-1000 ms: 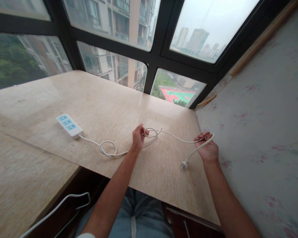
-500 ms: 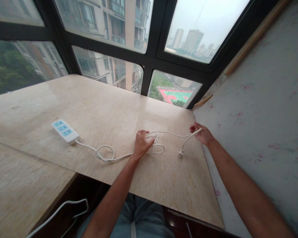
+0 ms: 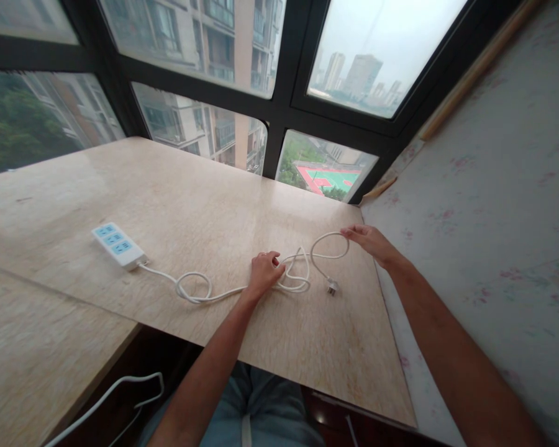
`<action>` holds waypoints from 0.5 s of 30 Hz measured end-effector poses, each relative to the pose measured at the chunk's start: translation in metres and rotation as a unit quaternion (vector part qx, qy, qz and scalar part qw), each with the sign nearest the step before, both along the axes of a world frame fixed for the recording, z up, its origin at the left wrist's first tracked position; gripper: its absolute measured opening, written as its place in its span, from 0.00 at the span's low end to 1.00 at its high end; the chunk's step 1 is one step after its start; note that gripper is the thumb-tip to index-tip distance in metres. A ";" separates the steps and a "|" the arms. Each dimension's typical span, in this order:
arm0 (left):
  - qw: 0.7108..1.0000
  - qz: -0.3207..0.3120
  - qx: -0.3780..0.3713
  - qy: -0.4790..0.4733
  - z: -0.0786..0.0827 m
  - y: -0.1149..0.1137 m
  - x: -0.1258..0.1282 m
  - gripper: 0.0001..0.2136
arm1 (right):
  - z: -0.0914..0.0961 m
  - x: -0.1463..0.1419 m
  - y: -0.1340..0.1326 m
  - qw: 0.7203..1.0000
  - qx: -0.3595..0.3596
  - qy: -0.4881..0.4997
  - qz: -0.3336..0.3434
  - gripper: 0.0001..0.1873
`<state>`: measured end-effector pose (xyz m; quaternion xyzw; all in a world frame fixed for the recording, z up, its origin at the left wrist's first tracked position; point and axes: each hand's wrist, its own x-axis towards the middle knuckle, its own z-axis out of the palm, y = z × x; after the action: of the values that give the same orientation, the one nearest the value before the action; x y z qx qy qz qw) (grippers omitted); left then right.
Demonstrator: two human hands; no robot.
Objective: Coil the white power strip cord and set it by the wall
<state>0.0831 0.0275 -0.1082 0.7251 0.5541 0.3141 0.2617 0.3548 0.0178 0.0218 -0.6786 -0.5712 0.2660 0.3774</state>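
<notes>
White round cord [image 3: 228, 291] coils on glossy stone [image 3: 190, 186], pinched in left hand [image 3: 265, 271] and right hand [image 3: 371, 239] grips.

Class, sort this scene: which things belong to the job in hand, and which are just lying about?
In use:
cord, gripped by the left hand and the right hand
its plug
the power strip at its far end

Lying about:
second white cable, hanging below the table edge
</notes>
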 end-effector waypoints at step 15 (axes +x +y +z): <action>0.982 -0.033 -0.119 -0.146 0.012 -0.002 -0.006 0.11 | -0.070 -0.095 -0.038 0.950 -0.037 -0.309 0.002 0.16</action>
<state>0.0775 0.0259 -0.0965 0.6534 0.5188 0.3396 0.4343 0.2599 -0.0198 -0.0482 -0.7401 -0.6506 0.0649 0.1570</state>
